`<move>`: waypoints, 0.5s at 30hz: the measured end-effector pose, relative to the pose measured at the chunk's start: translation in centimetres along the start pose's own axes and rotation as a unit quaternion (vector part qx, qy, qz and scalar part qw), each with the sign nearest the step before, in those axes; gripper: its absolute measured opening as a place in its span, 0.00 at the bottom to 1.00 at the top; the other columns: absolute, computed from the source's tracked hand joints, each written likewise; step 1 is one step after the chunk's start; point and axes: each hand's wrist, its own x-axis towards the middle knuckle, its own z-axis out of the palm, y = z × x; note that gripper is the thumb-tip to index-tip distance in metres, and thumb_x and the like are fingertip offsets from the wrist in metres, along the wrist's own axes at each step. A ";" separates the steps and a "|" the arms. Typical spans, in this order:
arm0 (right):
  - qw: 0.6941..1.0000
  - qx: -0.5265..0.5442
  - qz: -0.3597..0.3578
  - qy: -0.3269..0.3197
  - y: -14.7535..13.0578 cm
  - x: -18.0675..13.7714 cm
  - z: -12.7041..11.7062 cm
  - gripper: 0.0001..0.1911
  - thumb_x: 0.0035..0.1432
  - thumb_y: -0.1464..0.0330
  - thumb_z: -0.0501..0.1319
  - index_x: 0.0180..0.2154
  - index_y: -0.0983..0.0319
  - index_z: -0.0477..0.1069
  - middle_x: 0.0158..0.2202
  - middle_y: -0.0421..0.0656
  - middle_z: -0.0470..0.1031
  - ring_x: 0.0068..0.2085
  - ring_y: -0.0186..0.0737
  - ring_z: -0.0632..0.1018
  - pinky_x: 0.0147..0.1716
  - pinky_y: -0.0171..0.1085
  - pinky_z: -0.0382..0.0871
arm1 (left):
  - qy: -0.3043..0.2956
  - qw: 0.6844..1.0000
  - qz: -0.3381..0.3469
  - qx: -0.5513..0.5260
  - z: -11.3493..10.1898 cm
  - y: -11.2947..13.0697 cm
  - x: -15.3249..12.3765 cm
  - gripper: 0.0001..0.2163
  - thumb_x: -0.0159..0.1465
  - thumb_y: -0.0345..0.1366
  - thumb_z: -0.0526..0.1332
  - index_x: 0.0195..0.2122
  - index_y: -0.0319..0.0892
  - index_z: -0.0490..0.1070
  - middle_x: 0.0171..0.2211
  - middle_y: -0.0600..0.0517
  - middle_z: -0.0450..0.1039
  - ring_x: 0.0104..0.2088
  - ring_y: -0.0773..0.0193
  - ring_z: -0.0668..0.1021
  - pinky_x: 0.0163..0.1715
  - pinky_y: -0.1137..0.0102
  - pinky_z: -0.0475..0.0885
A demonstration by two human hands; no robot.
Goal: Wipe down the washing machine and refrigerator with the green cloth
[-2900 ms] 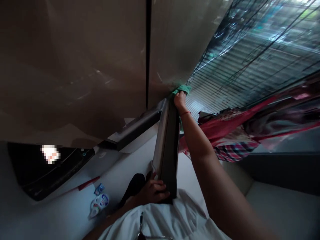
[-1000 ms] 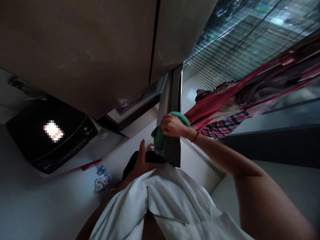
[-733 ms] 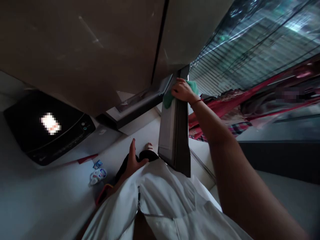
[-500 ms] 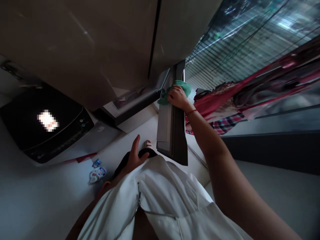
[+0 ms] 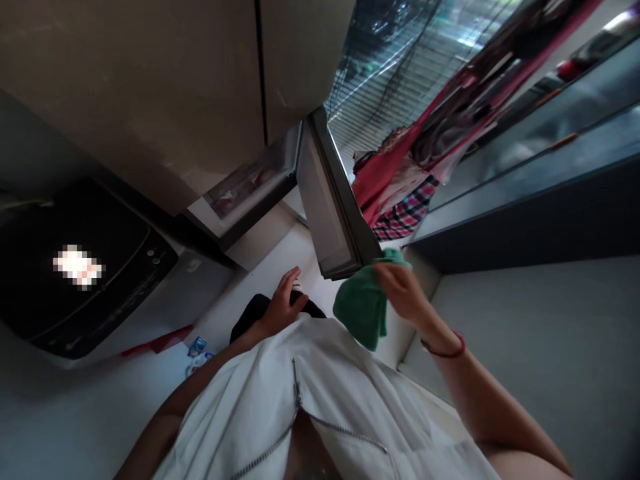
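My right hand [image 5: 403, 290] grips a green cloth [image 5: 363, 307] that hangs down just below the near end of a dark-framed window sash [image 5: 330, 200]. The sash stands edge-on to me, running from the brown wall panels down to my chest. My left hand [image 5: 283, 308] rests against my white zipped top, fingers spread, holding nothing, a short way left of the cloth.
A black washing machine lid [image 5: 75, 273] with buttons lies at the left. Small packets [image 5: 197, 350] and a red strip [image 5: 160, 341] lie on the white floor. Red and checked clothes [image 5: 400, 193] hang outside past the sash. A grey ledge [image 5: 525, 220] runs at the right.
My right hand slid the green cloth from the far top of the sash frame down to its near end and off it. My left hand let go of the frame and now rests on my top.
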 end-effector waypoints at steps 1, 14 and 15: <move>0.994 -0.010 0.021 0.110 0.0 -0.8 -0.4 0.29 0.83 0.49 0.47 0.30 0.54 0.63 0.29 0.47 0.72 0.31 0.50 0.76 0.31 0.46 0.75 | 0.004 1.000 -0.001 -0.001 0.2 -0.1 0.0 0.43 0.80 0.73 0.57 0.77 0.39 0.71 0.77 0.28 0.73 0.77 0.40 0.78 0.78 0.43 0.75; 0.974 -0.215 0.054 0.055 1.4 25.2 4.8 0.41 0.77 0.78 0.55 0.86 0.81 0.56 0.87 0.77 0.51 0.87 0.78 0.60 0.81 0.73 0.66 | 0.017 0.997 -0.074 0.017 -3.6 0.0 0.8 0.34 0.81 0.66 0.60 0.70 0.41 0.78 0.76 0.29 0.75 0.78 0.38 0.78 0.78 0.40 0.75; 0.972 -0.215 0.073 0.063 0.4 28.0 4.8 0.40 0.78 0.80 0.53 0.86 0.82 0.55 0.87 0.77 0.49 0.87 0.77 0.58 0.82 0.74 0.62 | 0.044 0.996 -0.081 0.022 -4.3 -0.2 0.9 0.35 0.81 0.66 0.60 0.71 0.41 0.78 0.76 0.30 0.74 0.78 0.39 0.78 0.79 0.40 0.74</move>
